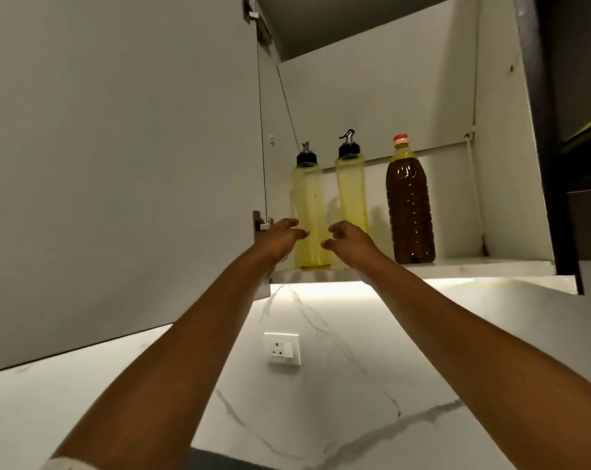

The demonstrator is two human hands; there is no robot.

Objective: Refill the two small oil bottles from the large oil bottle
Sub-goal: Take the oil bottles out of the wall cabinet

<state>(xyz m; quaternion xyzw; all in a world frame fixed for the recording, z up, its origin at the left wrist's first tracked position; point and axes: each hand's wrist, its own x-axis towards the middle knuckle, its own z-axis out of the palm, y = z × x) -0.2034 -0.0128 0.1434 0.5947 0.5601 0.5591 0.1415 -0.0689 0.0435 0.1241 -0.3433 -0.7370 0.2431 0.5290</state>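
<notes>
Between hands (282, 239) (350, 244), leftmost small bottle (309, 201)

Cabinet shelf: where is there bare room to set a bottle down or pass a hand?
The widest bare patch of shelf lies between the large oil bottle and the cabinet's right wall. A narrower gap separates that bottle from the middle small bottle. Crowded at the left: the left small bottle stands close beside it, the left hand and right hand in front.

Shelf (491, 261), centre right of frame: left small bottle (309, 205), right small bottle (351, 195) and large bottle (410, 205) in a row, left to right. Your left hand (280, 239) and right hand (350, 244) sit either side of the left small bottle. Door (117, 164): upper left. Socket (282, 348): on wall (372, 327), lower centre.
</notes>
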